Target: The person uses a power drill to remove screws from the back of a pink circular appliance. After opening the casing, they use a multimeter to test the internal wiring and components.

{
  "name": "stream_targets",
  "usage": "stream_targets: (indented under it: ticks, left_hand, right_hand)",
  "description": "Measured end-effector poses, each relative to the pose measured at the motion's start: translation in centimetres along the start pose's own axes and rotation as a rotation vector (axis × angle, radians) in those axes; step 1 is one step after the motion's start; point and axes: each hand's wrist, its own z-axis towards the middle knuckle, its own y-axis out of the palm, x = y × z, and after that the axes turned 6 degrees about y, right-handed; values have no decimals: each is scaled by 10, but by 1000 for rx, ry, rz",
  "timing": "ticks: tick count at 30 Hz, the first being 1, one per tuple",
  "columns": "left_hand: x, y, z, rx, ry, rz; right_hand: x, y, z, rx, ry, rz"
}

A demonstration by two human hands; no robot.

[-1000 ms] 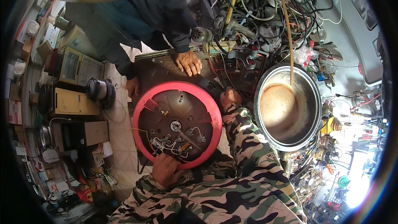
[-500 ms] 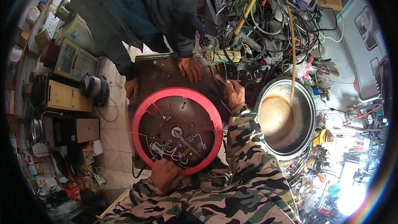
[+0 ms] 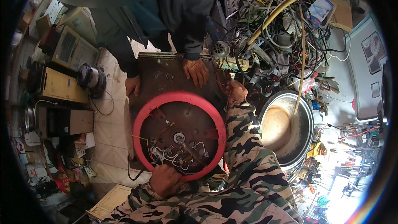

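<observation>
While a co-worker's hands (image 3: 195, 72) rest on the far end of a dark table (image 3: 151, 74), a person in camouflage sleeves (image 3: 244, 130) has the left hand (image 3: 165, 179) clamped over the near rim of a red round housing (image 3: 180, 96), which lies on the table, open side up. The right hand (image 3: 237, 91), well apart from the left, sits near the table's right edge, its fingers drawn in; whether they grip anything cannot be told. Thin wires (image 3: 172, 154) inside the housing run just beside the left hand, so a snag or careless tug could pull one loose. With only one hand on the rim, a bump could swivel the housing, and a jolt could scatter the small metal pieces (image 3: 169, 76) beyond it.
</observation>
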Motion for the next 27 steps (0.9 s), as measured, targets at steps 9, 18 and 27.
stream_targets:
  ticks: [9, 18, 27]
  left_hand:
    - [2, -5, 3, -52, -16, -9]
    - [-1, -6, 3, -87, 1, -15]
    - [0, -7, 7, -100, -3, -18]
  right_hand:
    - [13, -12, 19, -79, -41, 208]
    - [18, -17, 30, -156, -42, 246]
    - [0, 7, 11, -43, -92, 250]
